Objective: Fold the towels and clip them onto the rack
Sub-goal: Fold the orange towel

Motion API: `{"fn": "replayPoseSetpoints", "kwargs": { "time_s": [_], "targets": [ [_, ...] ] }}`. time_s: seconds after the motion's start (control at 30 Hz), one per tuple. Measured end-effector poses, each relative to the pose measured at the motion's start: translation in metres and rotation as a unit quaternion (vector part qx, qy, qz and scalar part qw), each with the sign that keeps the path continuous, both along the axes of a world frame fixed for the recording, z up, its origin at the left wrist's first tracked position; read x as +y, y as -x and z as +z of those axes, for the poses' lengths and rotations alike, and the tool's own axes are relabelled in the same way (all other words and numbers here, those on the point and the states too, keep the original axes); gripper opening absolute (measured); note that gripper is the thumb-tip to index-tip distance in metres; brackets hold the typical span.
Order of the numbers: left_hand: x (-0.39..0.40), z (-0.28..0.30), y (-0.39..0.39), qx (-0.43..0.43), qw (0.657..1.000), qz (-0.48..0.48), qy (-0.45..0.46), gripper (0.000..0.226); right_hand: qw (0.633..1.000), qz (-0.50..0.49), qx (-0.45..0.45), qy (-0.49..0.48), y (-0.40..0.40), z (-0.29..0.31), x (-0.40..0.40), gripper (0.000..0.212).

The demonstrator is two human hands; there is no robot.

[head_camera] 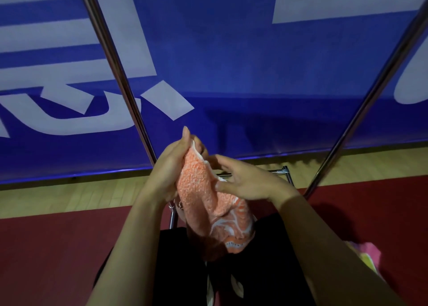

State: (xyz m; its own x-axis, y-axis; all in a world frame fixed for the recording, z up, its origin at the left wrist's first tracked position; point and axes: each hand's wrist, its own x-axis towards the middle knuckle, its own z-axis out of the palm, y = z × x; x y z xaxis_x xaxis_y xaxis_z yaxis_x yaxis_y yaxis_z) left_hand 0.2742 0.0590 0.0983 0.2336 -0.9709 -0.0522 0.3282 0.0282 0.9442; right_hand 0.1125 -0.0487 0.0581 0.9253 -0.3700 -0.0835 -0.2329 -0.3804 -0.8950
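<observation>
Orange towel hangs bunched between rack poles; left hand grips its top, right hand touches it, fingers spread.

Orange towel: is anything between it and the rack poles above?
Nothing visible does. The towel is held in the left hand, with the right hand touching its side; open space separates it from the left pole and right pole. No clip shows.
</observation>
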Motion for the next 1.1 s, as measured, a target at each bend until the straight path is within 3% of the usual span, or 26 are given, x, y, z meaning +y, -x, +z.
{"fn": "replayPoseSetpoints", "kwargs": {
  "time_s": [0.07, 0.17, 0.3, 0.47, 0.6, 0.7, 0.8, 1.0, 1.1],
  "targets": [
    [0.0, 0.001, 0.001, -0.056, 0.997, 0.045, -0.004, 0.051, 0.999, 0.016, 0.036, 0.008, -0.003, -0.004, 0.002, 0.048],
    [0.002, 0.002, 0.0, -0.12, 0.989, 0.092, 0.0, 0.053, 0.992, 0.035, 0.108, 0.047, -0.006, -0.009, 0.004, 0.066],
    [0.003, 0.004, 0.001, -0.156, 0.974, 0.165, -0.006, 0.05, 0.987, 0.01, 0.131, 0.096, -0.003, -0.006, -0.002, 0.038],
    [0.001, -0.003, -0.008, -0.189, 0.944, 0.266, -0.042, 0.056, 0.983, -0.018, 0.15, 0.108, 0.004, -0.007, -0.009, 0.025],
    [0.001, -0.008, -0.013, -0.207, 0.933, 0.286, -0.062, 0.057, 0.979, -0.038, 0.15, 0.136, 0.004, -0.009, -0.013, 0.018],
    [0.0, -0.01, -0.015, -0.22, 0.932, 0.276, -0.081, 0.056, 0.971, -0.094, 0.108, 0.19, 0.005, -0.007, -0.013, 0.031],
    [0.001, -0.011, -0.012, -0.287, 0.918, 0.241, -0.132, 0.057, 0.976, -0.116, 0.058, 0.176, 0.005, -0.004, -0.012, 0.028],
    [0.004, -0.021, -0.003, -0.42, 0.896, -0.043, -0.137, 0.05, 0.978, -0.132, 0.035, 0.16, 0.003, 0.003, -0.007, 0.016],
    [0.002, -0.025, -0.002, -0.449, 0.881, -0.064, -0.139, 0.033, 0.975, -0.156, 0.03, 0.157, 0.003, 0.005, -0.007, 0.019]
  ]
}}
